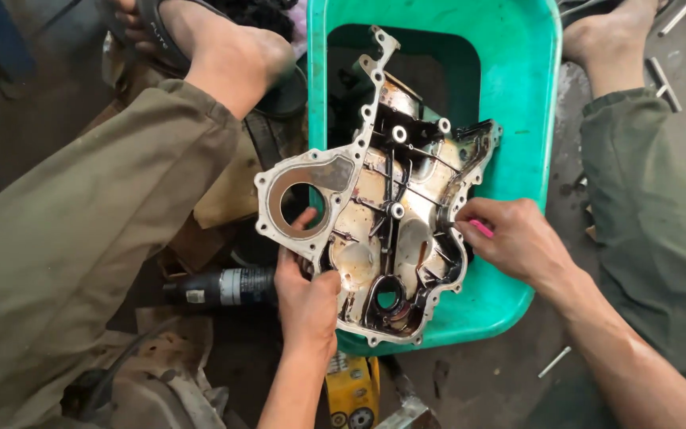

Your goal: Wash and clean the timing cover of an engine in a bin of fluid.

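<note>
A large cast-metal engine cover [375,206], greasy and ribbed on its inner face, is held tilted over a green plastic tub [518,95]. My left hand [305,290] grips its lower left edge, thumb on the inner face and a finger through the big round opening. My right hand [518,238] is at the cover's right edge, closed on a small pink tool [480,229] whose tip meets the rim. The tool's working end is hidden by my fingers.
My legs in olive trousers flank the tub, with sandalled feet at the top left [200,40] and top right [609,36]. A dark spray can [224,286] lies below left. A yellow object [352,393] sits at the bottom, metal bars [664,79] at the top right.
</note>
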